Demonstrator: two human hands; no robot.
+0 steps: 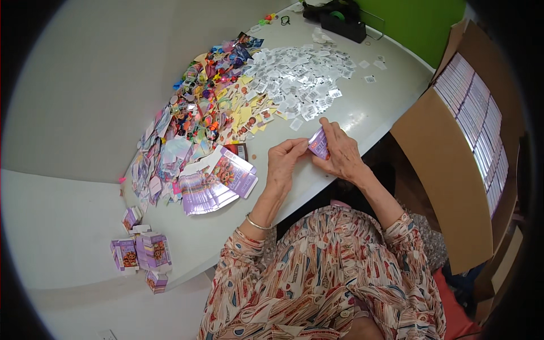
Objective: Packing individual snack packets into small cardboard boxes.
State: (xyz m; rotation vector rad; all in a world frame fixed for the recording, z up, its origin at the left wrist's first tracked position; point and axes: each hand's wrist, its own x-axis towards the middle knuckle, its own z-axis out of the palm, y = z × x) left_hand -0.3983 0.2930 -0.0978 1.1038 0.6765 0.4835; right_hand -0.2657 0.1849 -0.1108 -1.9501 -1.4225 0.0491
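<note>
Over the table's front edge, a small purple carton [318,144] is held between my two hands. My right hand [344,154] wraps around its right side, with the index finger stretched up along it. My left hand [285,160] pinches at the carton's left edge, thumb and fingertips together; whether a small item is in that pinch is too small to tell. A bracelet circles the left wrist. Left of my left hand lies a fanned stack of flat purple cartons [207,192], with one printed with colourful pictures on top. Beyond my hands spreads a pile of small white printed slips [306,76].
Yellow picture cards [243,113] and a heap of colourful small trinkets [195,96] border the slips. A black tape dispenser [344,27] stands at the back. Folded purple boxes [150,252] sit at the far left. On the right, a large cardboard box [447,175] holds packed cartons [473,113].
</note>
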